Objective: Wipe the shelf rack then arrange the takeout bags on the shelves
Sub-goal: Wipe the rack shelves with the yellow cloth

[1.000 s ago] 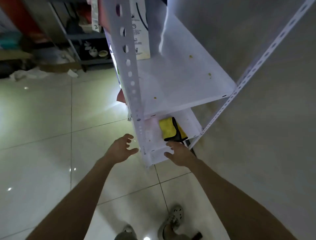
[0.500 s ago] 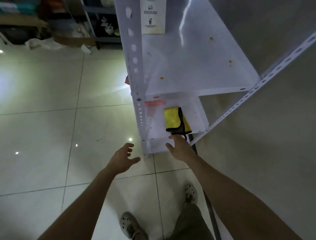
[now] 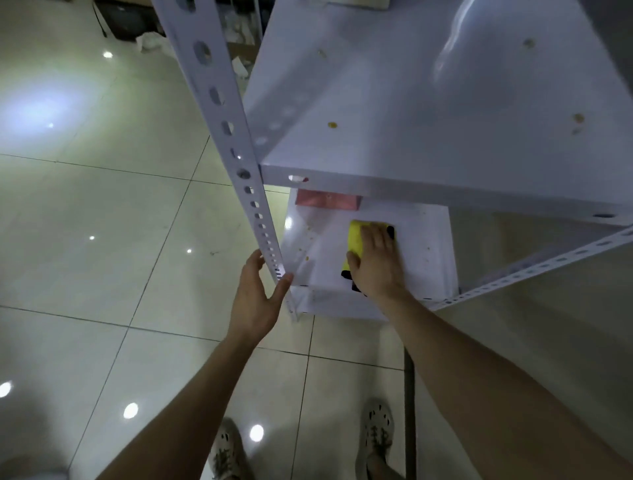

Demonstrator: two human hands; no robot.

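A white metal shelf rack stands in front of me, its perforated front-left post [image 3: 236, 144] running down the middle of the view. The upper shelf [image 3: 428, 113] carries a few small brown spots. On the bottom shelf [image 3: 428, 246] lies a yellow and black cloth [image 3: 356, 236]. My right hand [image 3: 375, 263] rests flat on top of that cloth, fingers spread, covering most of it. My left hand [image 3: 258, 294] wraps around the foot of the front-left post. A takeout bag's lower edge [image 3: 359, 3] shows at the top of the view.
A pink strip [image 3: 327, 200] sits at the back of the bottom shelf, which also shows small specks. Glossy floor tiles [image 3: 102, 222] spread to the left. Clutter and another rack [image 3: 137, 24] lie at the far top left. A grey wall [image 3: 548, 342] borders the right.
I have stepped closer to the rack. My right hand moved forward from the shelf's front edge onto the cloth. My left hand went from hanging open in the air to holding the post.
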